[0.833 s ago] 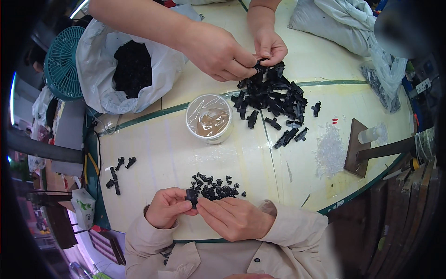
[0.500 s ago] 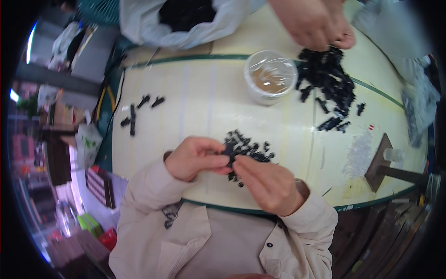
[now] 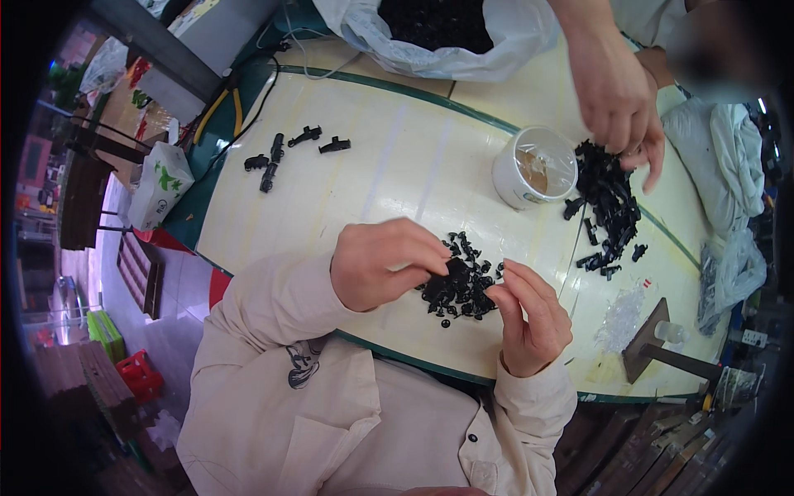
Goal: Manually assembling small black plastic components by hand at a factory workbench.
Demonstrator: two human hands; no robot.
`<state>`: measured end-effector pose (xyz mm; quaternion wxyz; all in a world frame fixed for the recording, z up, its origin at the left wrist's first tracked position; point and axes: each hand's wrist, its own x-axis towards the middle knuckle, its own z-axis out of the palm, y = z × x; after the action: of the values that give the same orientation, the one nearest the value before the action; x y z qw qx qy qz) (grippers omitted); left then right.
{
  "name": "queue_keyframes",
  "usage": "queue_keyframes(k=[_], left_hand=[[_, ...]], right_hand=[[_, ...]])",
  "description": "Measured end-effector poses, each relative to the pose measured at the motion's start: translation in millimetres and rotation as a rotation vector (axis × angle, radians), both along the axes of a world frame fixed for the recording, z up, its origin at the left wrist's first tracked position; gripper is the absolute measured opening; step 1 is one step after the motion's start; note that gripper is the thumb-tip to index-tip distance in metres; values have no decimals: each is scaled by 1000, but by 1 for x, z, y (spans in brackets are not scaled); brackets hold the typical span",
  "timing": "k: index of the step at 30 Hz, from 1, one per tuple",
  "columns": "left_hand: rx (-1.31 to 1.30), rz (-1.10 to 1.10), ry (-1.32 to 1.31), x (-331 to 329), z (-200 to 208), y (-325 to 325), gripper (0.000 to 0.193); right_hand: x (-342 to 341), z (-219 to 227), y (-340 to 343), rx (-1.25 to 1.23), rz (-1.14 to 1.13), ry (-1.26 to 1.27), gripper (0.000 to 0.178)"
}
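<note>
My left hand (image 3: 387, 263) is closed in a pinch over the left side of a pile of small black plastic pieces (image 3: 465, 299). At its fingertips is a black plastic part (image 3: 457, 271), partly lost against the dark pile. My right hand (image 3: 533, 318) is at the pile's right edge. Its thumb and forefinger are apart, with small black pieces close to the fingertips and nothing plainly gripped.
Several black parts (image 3: 269, 169) lie at the left. A white tub (image 3: 519, 174) stands beyond the pile, near a black heap (image 3: 612, 202) under another person's hand (image 3: 616, 99). White bag (image 3: 356, 33) at the back; brown stand (image 3: 645, 339) at the right.
My hands have come apart; both were together on a black part before. The right hand has moved right to the pile's edge. The view has shifted, and the other person's hand looks more spread.
</note>
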<state>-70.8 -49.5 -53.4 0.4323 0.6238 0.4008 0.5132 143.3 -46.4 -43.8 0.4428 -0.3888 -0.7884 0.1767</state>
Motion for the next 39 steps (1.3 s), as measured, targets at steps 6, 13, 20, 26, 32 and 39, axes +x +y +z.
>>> queue_keyframes(k=[6, 13, 20, 26, 32, 39], left_hand=[[645, 139, 373, 1, -6, 1, 27], [529, 141, 329, 1, -6, 4, 23], [457, 156, 314, 0, -4, 4, 19], [444, 146, 307, 2, -3, 5, 20], [338, 201, 437, -7, 0, 5, 22], [277, 402, 818, -94, -21, 14, 20]], right_hand=[[-6, -1, 0, -14, 78, 11, 23], [-9, -5, 2, -9, 76, 9, 17], [-10, -7, 3, 6, 89, -5, 18], [-9, -11, 4, 56, 105, -28, 19], [-6, -12, -1, 4, 99, -98, 15], [66, 15, -19, -426, -66, -362, 21]])
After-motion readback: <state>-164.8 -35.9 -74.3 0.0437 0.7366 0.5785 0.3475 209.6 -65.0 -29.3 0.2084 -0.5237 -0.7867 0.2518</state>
